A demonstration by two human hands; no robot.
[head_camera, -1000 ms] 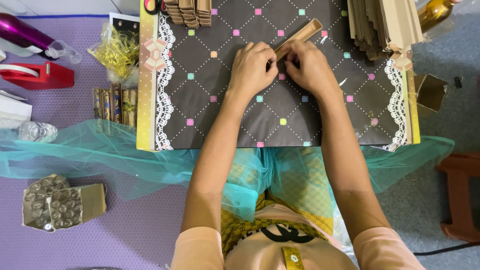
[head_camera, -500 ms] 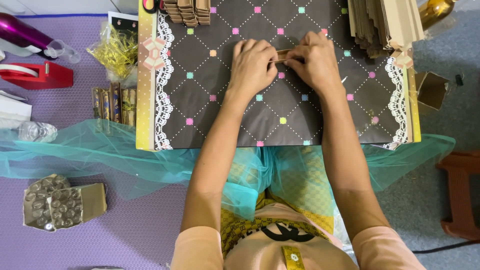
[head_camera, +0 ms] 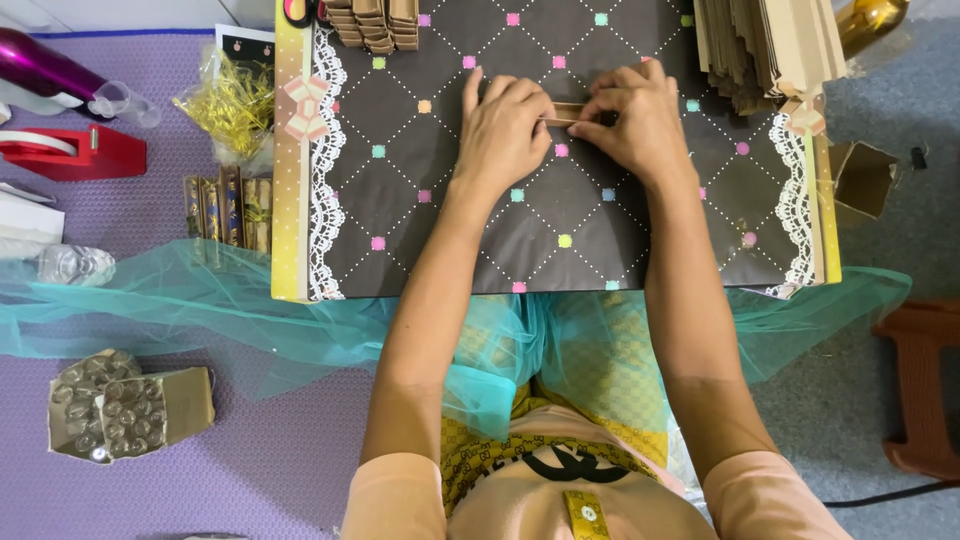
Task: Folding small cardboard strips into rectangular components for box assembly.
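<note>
Here, left hand, right hand, fingers of both pinching a small brown cardboard strip, dark patterned board beneath.

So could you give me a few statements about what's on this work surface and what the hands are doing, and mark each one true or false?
1. Both hands, left hand and right hand, press a small brown cardboard strip on the dark patterned board. True.
2. The red tape dispenser lies on the right side. False: it lies far left, on the purple mat.
3. Turquoise tulle spreads below the board. True.
4. The gold shreds sit on the board. False: they lie left of it.
</note>
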